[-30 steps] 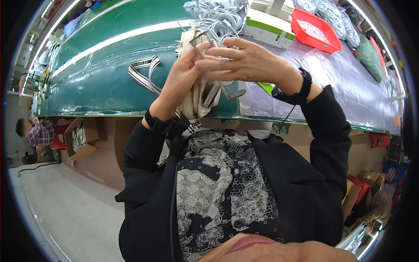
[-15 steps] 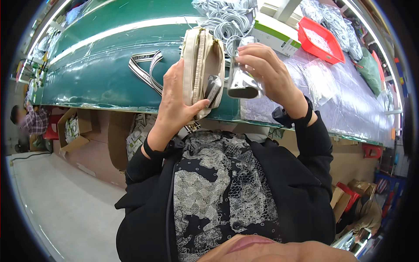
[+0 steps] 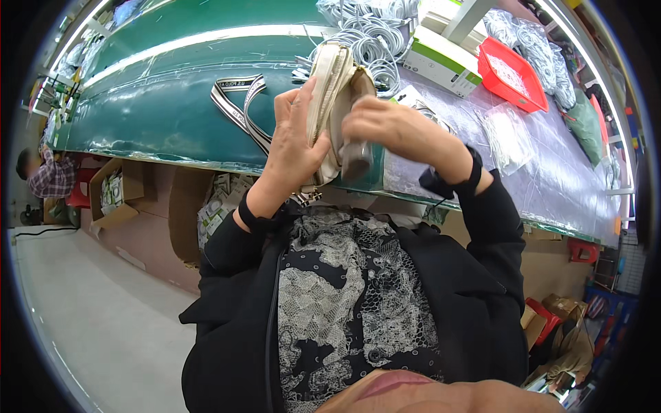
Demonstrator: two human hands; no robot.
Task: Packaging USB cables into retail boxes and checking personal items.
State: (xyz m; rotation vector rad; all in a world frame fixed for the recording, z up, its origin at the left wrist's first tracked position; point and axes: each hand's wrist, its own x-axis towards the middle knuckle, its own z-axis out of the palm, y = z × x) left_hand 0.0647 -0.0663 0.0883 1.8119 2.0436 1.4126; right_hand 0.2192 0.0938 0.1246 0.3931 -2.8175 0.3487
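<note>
My left hand (image 3: 296, 138) grips a cream zipped bag (image 3: 326, 93) from its left side, holding it upright over the front edge of the table. The bag's zip runs along its edge, and its right side gapes. At that opening my right hand (image 3: 389, 127) is closed on a shiny silver, flattened tube-like object (image 3: 357, 162). Motion blurs this object, and its upper part is hidden behind my fingers. I cannot tell how far it lies inside the bag. A black and white strap (image 3: 241, 103) lies looped on the table left of the bag.
Coiled grey cables (image 3: 368, 38) lie behind the bag. Farther right are a green and white box (image 3: 441, 62), a red basket (image 3: 513, 76) and a clear bag of white strips (image 3: 508, 138). Cardboard boxes (image 3: 117, 196) stand below the table, and another person (image 3: 51, 172) is at far left.
My right hand has brought the silver object left and down, against the bag's open side. The bag has shifted slightly right and tilted in my left hand.
</note>
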